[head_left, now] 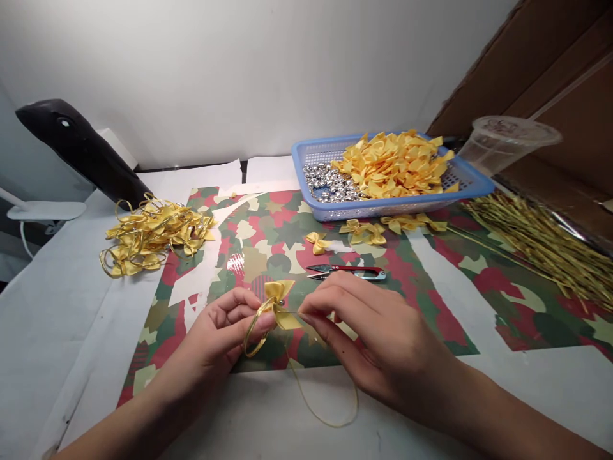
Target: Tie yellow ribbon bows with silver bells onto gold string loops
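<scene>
My left hand [225, 332] pinches a small yellow ribbon bow [279, 294] with a gold cord loop [253, 335] hanging below the fingers. My right hand [368, 332] is closed in a pinch on the gold cord just right of the bow; the cord's loose end [330, 409] curls down onto the white table. Both hands hover over the red, green and tan patterned paper [450, 313]. Red-handled thread snips [347, 273] lie just beyond my right hand.
A blue basket [407, 203] at the back holds yellow bows and silver bells [330, 183]. Loose bows [368, 231] lie before it. A pile of finished bows with gold loops [153, 233] sits left. Gold cords [536, 239] lie right, near a clear plastic cup [507, 142].
</scene>
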### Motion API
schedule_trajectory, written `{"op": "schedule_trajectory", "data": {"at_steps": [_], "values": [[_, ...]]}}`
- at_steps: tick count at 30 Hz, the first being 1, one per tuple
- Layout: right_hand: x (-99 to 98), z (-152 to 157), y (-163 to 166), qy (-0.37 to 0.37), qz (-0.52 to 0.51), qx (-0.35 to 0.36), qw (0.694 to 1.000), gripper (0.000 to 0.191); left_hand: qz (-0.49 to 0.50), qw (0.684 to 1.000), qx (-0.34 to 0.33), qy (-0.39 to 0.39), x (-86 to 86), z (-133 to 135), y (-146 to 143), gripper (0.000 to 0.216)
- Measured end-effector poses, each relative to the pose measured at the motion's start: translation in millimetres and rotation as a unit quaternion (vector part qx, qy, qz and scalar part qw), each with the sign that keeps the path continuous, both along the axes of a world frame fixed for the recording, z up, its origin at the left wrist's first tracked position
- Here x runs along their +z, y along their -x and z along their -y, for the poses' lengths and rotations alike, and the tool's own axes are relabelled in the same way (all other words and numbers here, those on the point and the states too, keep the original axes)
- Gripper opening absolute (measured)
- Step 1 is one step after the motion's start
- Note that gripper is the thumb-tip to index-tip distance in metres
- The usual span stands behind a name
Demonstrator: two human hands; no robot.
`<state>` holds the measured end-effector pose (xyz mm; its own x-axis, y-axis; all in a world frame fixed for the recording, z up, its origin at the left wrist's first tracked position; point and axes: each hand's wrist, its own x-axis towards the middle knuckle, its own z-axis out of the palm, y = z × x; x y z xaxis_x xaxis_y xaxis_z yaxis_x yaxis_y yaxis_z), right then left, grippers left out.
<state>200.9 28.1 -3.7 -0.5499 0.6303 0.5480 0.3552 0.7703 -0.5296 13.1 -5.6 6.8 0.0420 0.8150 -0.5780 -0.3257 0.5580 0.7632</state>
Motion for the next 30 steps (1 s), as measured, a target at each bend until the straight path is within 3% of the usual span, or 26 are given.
{"op": "schedule_trajectory", "data": {"at_steps": [13,20,30], "values": [[-0.8,-0.4,1.0,-0.018,0.022,-0.011,1.0,0.017,-0.019,0.999,0.017,-0.025,-2.1,-0.6,-0.9,0.027],[-1.8,1.4,3.4,-0.02,0.019,-0.025,0.999,0.018,-0.013,1.0,-0.006,-0.027,-7.2,-2.6,3.9,0.028],[-3.2,5.6,6.2,-0.021,0.018,-0.023,0.999,0.019,-0.045,0.998,0.045,-0.029,1.8,0.0,-3.8,0.025]]}}
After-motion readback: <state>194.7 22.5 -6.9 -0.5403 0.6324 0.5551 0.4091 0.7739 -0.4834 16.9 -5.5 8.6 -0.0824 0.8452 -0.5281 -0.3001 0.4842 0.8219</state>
